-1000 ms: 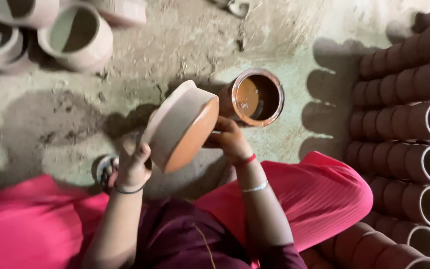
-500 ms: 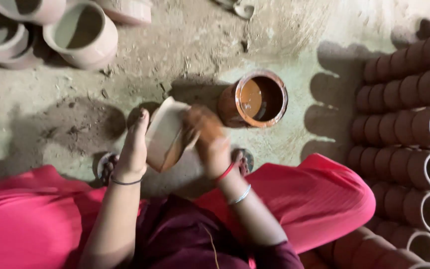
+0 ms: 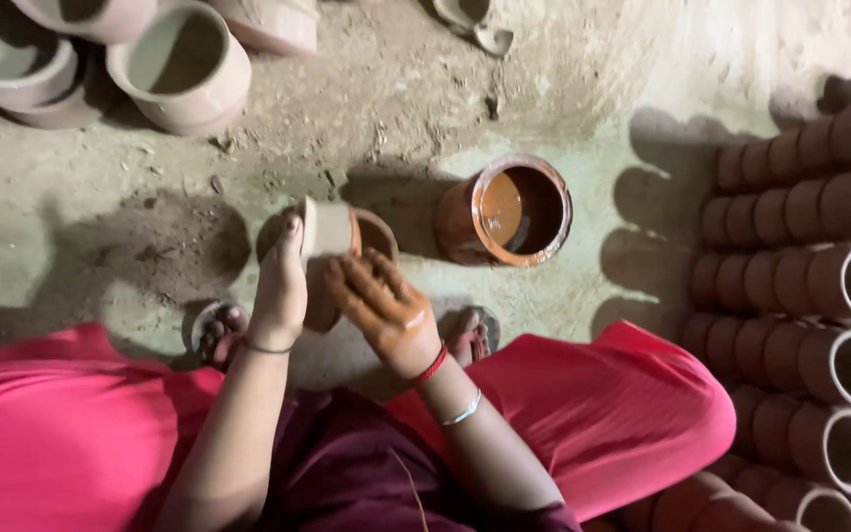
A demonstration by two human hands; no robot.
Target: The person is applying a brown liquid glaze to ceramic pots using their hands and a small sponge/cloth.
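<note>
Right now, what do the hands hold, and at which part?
The left hand grips the clay pot by its pale rim side; the paint-stained right hand touches its orange lower body.

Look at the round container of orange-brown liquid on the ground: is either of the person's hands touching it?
No. The container stands apart on the ground, while the left hand and right hand both hold a clay pot beside it.

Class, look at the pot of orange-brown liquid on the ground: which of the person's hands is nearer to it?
Right. The right hand is just below-left of the paint pot; the left hand is farther left, gripping the clay pot.
</note>
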